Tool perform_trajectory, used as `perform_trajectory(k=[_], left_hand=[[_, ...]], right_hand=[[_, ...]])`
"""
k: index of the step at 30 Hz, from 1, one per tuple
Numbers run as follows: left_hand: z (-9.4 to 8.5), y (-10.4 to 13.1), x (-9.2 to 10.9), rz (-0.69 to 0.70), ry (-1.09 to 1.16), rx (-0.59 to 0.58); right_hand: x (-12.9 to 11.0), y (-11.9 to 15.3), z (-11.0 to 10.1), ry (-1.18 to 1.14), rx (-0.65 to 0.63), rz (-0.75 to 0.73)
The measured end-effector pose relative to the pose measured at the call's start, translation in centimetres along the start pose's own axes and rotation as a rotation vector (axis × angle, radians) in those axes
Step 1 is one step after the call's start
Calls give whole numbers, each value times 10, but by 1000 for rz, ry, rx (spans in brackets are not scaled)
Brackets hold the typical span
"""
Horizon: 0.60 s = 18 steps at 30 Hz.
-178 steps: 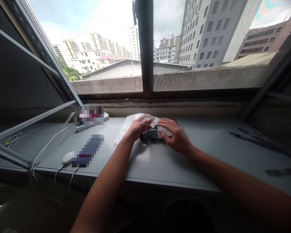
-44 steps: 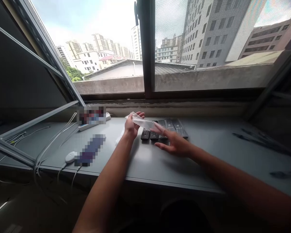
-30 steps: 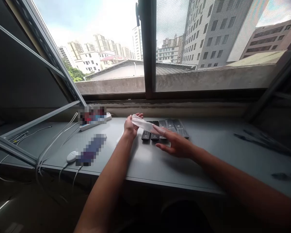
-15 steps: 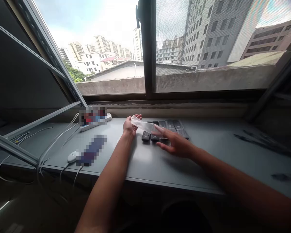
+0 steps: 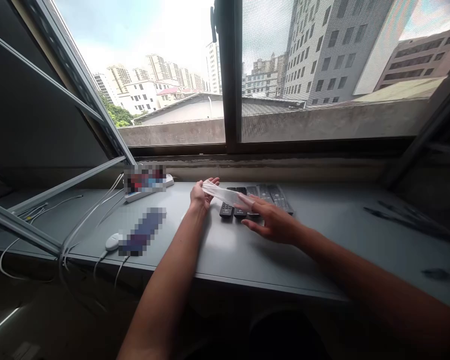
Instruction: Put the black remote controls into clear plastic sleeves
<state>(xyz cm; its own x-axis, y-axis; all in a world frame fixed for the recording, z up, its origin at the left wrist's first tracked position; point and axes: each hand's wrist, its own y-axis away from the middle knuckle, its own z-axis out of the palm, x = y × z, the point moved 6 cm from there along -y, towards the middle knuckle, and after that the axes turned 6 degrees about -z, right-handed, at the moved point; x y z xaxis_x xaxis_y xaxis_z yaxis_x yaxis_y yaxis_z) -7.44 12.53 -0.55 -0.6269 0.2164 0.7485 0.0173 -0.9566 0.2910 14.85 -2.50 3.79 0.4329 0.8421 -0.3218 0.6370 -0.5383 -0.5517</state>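
A thin clear plastic sleeve (image 5: 223, 193) stretches between my hands above the desk. My left hand (image 5: 201, 194) grips its far left end, pinched near the thumb, with the other fingers extended. At the right end, the fingertips of my right hand (image 5: 273, 220) show through the plastic; whether they are inside or behind it I cannot tell. The right fingers are stretched out, thumb apart. Beneath the sleeve lie two black remote controls (image 5: 226, 211), side by side and partly covered from view. Several more remotes in clear wrapping (image 5: 281, 200) lie beside them, partly behind my right hand.
On the grey desk (image 5: 225, 255), a white power strip (image 5: 150, 190) sits at the back left. A blurred-out dark object (image 5: 142, 232) and a round white charger (image 5: 112, 242) lie nearer. White cables and a metal frame (image 5: 67, 186) occupy the left; dark cables (image 5: 405, 220) lie right.
Both hands keep nearly the same position. The sleeve between them looks slightly narrower and lower at its middle. The view has shifted a little.
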Motion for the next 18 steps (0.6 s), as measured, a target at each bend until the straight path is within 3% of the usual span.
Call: perform_trajectory(k=[10, 14, 18], left_hand=[[1, 6, 2, 19, 86, -10], [10, 13, 2, 37, 108, -118], [31, 28, -8, -26, 40, -285]], right_hand=[[-1, 1, -2, -1, 12, 4], [3, 3, -4, 0, 34, 52], [4, 4, -7, -14, 82, 84]])
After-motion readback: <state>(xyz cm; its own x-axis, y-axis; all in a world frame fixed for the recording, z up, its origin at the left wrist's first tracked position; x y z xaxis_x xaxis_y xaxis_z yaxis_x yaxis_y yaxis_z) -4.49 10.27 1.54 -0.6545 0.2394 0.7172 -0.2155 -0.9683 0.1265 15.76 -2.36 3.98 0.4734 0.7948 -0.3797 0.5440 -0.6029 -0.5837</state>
